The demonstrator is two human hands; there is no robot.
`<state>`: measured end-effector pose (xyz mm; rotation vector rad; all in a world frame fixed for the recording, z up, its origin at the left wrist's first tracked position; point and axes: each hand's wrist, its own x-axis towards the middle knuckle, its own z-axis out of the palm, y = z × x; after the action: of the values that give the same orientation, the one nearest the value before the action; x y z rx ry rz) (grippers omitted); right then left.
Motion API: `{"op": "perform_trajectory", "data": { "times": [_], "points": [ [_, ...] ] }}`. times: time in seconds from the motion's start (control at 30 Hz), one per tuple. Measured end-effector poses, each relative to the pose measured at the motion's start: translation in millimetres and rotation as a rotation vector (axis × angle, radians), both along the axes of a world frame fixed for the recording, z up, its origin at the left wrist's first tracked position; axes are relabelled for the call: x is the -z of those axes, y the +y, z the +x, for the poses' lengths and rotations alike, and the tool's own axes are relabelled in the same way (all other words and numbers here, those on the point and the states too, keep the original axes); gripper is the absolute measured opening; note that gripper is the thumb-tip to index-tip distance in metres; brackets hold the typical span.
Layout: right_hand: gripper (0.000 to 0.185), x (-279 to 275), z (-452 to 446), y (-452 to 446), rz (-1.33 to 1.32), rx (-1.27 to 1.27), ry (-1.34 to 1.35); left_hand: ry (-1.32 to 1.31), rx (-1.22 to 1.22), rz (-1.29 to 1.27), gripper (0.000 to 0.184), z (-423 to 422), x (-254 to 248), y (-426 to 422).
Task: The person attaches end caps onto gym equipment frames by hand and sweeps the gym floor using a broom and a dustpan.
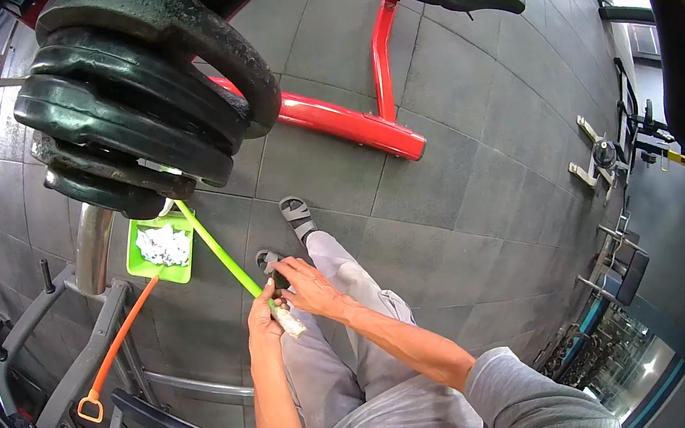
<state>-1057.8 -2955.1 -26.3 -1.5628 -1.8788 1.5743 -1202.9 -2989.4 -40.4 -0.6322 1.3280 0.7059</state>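
My left hand (263,316) is closed round the upper part of a bright green pole (224,256), which slants down to the floor. The pole's near end has a whitish, worn-looking covering (290,323). Right beside it, my right hand (309,286) has its fingers curled over a small dark thing (280,280) at the pole, too hidden to name. The pole's far end disappears behind weight plates, so its head is hidden. Near that end lies a green dustpan (180,273) with an orange handle (122,335), holding crumpled white litter (163,246).
Black weight plates (121,113) on a metal bar (94,249) loom close at upper left. A red machine frame (349,125) stands on the grey tiles ahead. Grey tubular gym equipment (108,324) is at the left, and more machines (605,156) line the right side.
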Motion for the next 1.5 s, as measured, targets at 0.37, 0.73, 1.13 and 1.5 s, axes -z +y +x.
{"op": "perform_trajectory", "data": {
  "times": [0.37,0.73,1.13,1.5],
  "points": [
    [0.049,3.1,1.7,6.1,-0.048,0.439,-0.07,0.131,-0.059,0.04,0.034,-23.3,-43.7,-11.9],
    [0.045,53.6,87.7,-25.3,0.099,0.624,-0.237,0.47,0.447,0.155,0.057,-54.1,-128.3,-64.1],
    [0.044,264.3,314.1,18.3,-0.113,0.537,-0.7,0.783,0.431,-0.016,0.059,104.6,-42.2,-118.0],
    [0.056,338.9,408.9,66.9,-0.141,0.415,-0.711,0.812,0.58,0.005,0.064,162.5,7.6,-124.7]
  ]
}}
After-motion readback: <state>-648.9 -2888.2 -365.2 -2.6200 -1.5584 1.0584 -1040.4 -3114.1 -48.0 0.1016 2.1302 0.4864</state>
